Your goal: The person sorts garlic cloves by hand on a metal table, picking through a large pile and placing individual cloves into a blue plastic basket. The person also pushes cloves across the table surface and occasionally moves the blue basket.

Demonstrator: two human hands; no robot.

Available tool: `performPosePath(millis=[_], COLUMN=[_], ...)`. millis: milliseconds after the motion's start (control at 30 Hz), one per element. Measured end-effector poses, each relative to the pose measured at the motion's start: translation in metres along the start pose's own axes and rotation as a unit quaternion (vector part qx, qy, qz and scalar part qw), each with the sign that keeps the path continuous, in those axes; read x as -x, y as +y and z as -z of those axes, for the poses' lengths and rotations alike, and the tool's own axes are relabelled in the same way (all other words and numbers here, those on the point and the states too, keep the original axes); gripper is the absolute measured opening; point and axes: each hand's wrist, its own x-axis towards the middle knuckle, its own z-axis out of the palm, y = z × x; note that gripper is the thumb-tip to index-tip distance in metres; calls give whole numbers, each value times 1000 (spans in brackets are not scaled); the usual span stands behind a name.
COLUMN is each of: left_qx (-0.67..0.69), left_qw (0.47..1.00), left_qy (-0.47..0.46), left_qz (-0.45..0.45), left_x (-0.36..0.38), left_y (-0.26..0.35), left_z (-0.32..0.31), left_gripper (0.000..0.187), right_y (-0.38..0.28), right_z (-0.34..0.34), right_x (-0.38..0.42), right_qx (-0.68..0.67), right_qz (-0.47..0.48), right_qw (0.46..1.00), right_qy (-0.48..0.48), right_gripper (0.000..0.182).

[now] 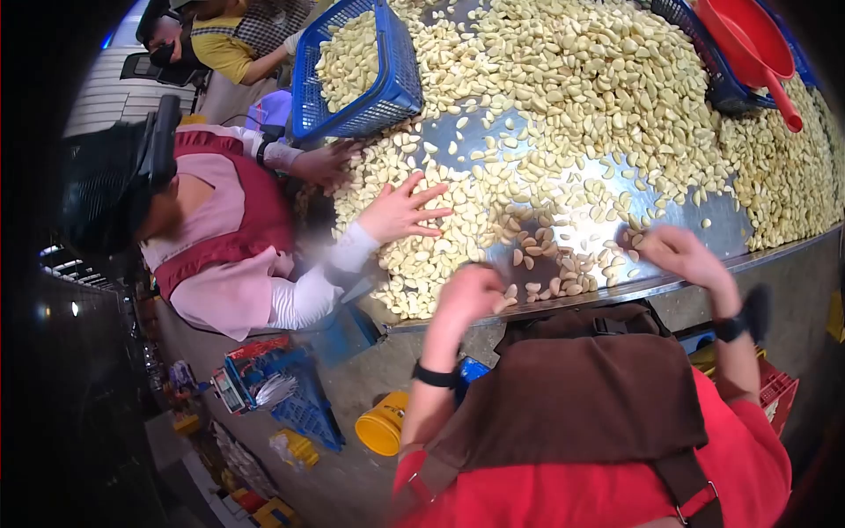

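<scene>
My left hand (471, 292) is at the near edge of the metal table (717, 216), slightly blurred, its fingers curled in. Pale cloves that look like peeled garlic (563, 283) lie just right of its fingertips. My right hand (678, 253) is bent over the table near the edge, fingers drawn together. At its fingertips are a few loose cloves; what it pinches, if anything, is too small to make out. Between my two hands the cloves are thinly spread. A large heap of garlic cloves (607, 79) covers the table beyond.
At my left, a co-worker's spread hand (407, 209) rests on the cloves. A blue basket (400, 75) of cloves stands at the back left. A red scoop (748, 40) sits in a dark blue basket at the back right. A yellow bucket (382, 424) is on the floor.
</scene>
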Motion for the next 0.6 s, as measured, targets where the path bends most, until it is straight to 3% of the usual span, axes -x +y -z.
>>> performPosePath(millis=[33,67,100,167,200,267,300,333,367,400,433,500,533,567,600], left_qx=[23,-62,-41,-84,-84,-180,-179,-204,-228,-263,-263,-262,-269,-269,-257], left_qw=[988,967,959,978,979,967,968,963,958,951,952,949,946,946,948], left_qy=[34,75,81,115,114,115,117,119,122,119,120,126,110,111,108], left_qz=[149,234,267,153,148,139,130,128,127,109,100,123,141,138,155], left_x=[3,1,0,-11,-18,-34,-37,-35,-33,-30,-30,-28,-30,-28,-27], left_y=[-19,-32,-33,-55,-64,-72,-69,-66,-61,-54,-51,-49,-56,-56,-56], left_z=[4,8,17,-2,-10,-20,-20,-21,-24,-26,-29,-35,-37,-34,-31], left_gripper=[13,15,14,16,16,18,18,19,21,22,22,23,21,21,21], right_y=[2,-3,-6,-1,-1,-3,0,4,3,71,77,58,25,15,9], right_z=[20,35,43,46,48,30,26,15,-1,-23,-53,-78,-83,-89,-90], right_x=[25,48,62,66,69,42,24,5,-18,-34,-51,-66,-63,-69,-75], right_qx=[62,147,232,263,297,56,234,319,342,368,388,408,316,274,254], right_qz=[-38,-84,-128,-106,-84,-72,-90,-138,-205,-76,-90,8,31,-29,-22], right_qw=[996,979,949,946,941,994,957,921,908,914,905,913,947,956,962], right_qy=[-52,-111,-170,-156,-140,66,147,176,132,152,152,7,-51,-97,-94], right_gripper=[16,17,21,26,32,35,44,45,50,57,61,65,62,58,57])
